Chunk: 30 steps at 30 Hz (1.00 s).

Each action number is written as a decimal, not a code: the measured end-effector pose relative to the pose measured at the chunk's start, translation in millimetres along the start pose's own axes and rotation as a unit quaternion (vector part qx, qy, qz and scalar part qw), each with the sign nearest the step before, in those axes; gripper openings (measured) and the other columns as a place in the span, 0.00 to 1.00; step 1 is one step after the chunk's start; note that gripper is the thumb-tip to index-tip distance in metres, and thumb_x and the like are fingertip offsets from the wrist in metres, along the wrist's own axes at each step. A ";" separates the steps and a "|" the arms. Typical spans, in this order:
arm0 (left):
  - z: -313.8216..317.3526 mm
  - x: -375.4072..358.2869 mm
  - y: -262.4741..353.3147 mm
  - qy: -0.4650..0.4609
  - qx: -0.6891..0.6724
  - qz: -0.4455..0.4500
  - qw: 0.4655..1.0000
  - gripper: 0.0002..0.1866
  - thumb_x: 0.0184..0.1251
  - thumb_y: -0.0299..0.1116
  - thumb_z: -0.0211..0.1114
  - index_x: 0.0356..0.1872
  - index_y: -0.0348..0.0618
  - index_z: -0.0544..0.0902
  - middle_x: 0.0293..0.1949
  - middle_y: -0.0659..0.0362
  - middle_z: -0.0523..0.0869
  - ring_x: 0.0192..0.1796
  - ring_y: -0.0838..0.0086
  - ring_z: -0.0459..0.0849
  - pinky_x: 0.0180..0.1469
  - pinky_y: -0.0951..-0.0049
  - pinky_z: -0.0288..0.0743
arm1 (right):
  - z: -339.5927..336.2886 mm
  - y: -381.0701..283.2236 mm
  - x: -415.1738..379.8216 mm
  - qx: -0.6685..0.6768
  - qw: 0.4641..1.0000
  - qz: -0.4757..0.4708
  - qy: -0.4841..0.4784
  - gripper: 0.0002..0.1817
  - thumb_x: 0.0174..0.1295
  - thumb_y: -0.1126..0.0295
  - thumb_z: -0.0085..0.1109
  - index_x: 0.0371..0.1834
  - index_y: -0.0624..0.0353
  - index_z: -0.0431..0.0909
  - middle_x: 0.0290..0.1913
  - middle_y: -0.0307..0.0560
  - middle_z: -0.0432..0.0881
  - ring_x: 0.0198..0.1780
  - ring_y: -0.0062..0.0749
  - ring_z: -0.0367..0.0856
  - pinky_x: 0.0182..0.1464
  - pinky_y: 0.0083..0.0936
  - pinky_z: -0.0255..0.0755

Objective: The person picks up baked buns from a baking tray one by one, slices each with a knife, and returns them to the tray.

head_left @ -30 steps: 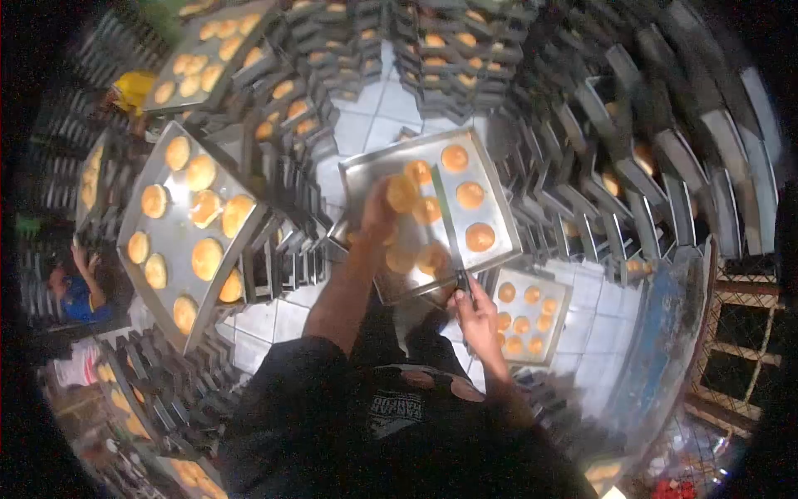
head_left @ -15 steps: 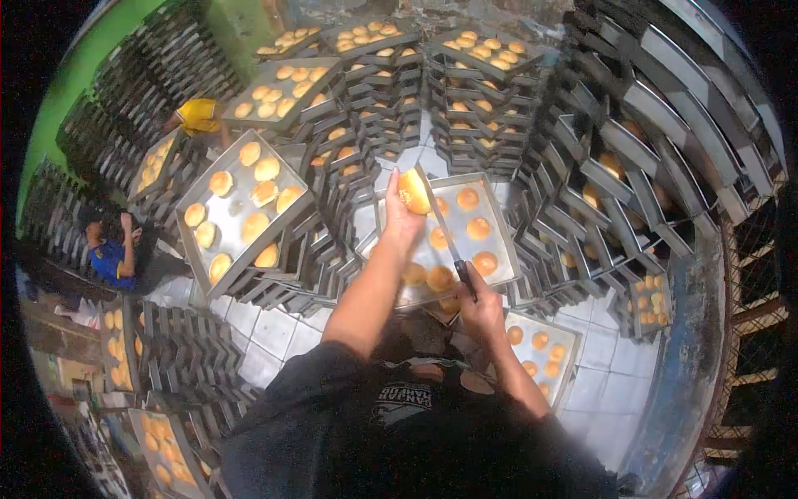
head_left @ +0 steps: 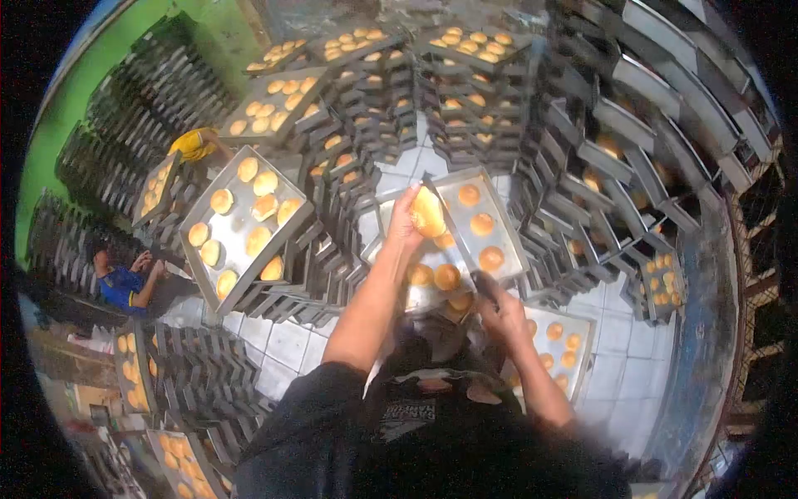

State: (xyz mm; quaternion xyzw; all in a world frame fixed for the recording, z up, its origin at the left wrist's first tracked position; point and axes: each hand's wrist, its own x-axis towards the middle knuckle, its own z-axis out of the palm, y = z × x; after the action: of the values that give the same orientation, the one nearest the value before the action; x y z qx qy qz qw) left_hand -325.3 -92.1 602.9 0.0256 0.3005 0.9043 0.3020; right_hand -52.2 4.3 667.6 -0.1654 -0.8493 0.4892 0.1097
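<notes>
Bun [head_left: 429, 213] over tray [head_left: 505, 226], toward its far-left corner, long axis roughly far-to-near, left hand [head_left: 403, 226] half-curled holding its left side; right hand [head_left: 505, 316], nearer the body, closed round knife [head_left: 461, 243], blade alongside bun's right.

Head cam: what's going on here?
A person holds a bun in the left hand and a long knife in the right hand, its blade alongside the bun. Both are above a metal tray with more buns lying in it. Stacked trays stand around, and two other people are off to the left.
</notes>
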 end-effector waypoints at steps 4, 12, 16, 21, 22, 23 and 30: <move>10.1 -24.8 -27.2 -0.020 0.070 -0.023 0.997 0.15 0.70 0.45 0.69 0.42 0.42 0.84 0.35 0.58 0.89 0.36 0.70 0.88 0.42 0.66 0.85 | -4.6 -24.2 30.6 0.034 0.999 -0.021 0.007 0.25 0.70 0.67 0.60 0.70 0.57 0.73 0.43 0.62 0.87 0.43 0.44 0.87 0.48 0.36 0.77; -3.2 -22.1 7.9 -0.012 0.066 -0.002 0.998 0.13 0.68 0.41 0.71 0.42 0.41 0.84 0.36 0.56 0.88 0.36 0.67 0.89 0.41 0.65 0.86 | -1.6 10.0 -13.7 0.038 0.995 0.070 -0.065 0.28 0.69 0.67 0.60 0.72 0.58 0.71 0.55 0.64 0.86 0.61 0.48 0.84 0.60 0.38 0.75; 0.8 -34.7 -31.3 -0.020 0.069 -0.049 0.996 0.13 0.69 0.40 0.70 0.45 0.42 0.83 0.38 0.57 0.88 0.38 0.67 0.89 0.43 0.64 0.86 | 14.1 16.4 18.2 0.062 0.993 -0.102 0.006 0.20 0.73 0.70 0.53 0.66 0.60 0.74 0.29 0.47 0.81 0.30 0.31 0.76 0.38 0.30 0.73; -23.7 -23.6 -12.7 -0.016 0.074 -0.036 0.997 0.13 0.69 0.41 0.70 0.44 0.43 0.83 0.37 0.58 0.88 0.39 0.65 0.89 0.42 0.62 0.87 | 0.1 24.5 0.6 -0.013 0.992 -0.123 -0.019 0.19 0.72 0.70 0.53 0.64 0.61 0.76 0.30 0.49 0.83 0.35 0.32 0.79 0.42 0.30 0.74; -14.9 -35.1 0.6 -0.024 0.090 -0.038 0.995 0.12 0.69 0.41 0.70 0.43 0.43 0.84 0.37 0.58 0.88 0.38 0.66 0.89 0.42 0.62 0.87 | -7.7 16.8 -10.2 0.003 0.998 -0.041 -0.054 0.19 0.73 0.69 0.53 0.64 0.61 0.76 0.31 0.48 0.83 0.35 0.32 0.80 0.43 0.30 0.75; -13.4 -38.4 -1.8 -0.021 0.087 -0.034 0.995 0.12 0.69 0.41 0.70 0.43 0.43 0.84 0.37 0.58 0.88 0.38 0.66 0.89 0.42 0.62 0.87 | -5.5 21.1 -11.0 0.002 0.998 -0.028 -0.061 0.20 0.73 0.68 0.52 0.65 0.62 0.75 0.31 0.48 0.83 0.36 0.32 0.80 0.43 0.30 0.75; -4.7 -43.5 -46.6 0.047 0.059 -0.026 0.997 0.11 0.70 0.40 0.70 0.43 0.44 0.84 0.36 0.59 0.88 0.37 0.67 0.88 0.42 0.63 0.86 | 2.2 25.9 17.5 0.100 0.991 -0.051 -0.074 0.23 0.72 0.64 0.53 0.67 0.61 0.74 0.33 0.49 0.84 0.34 0.31 0.82 0.43 0.30 0.77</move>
State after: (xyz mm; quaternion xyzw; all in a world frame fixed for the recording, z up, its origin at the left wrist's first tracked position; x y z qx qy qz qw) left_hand -266.1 -89.2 578.9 -0.0067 0.3674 0.8772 0.3090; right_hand -64.7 21.4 644.5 -0.0730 -0.8091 0.5765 0.0875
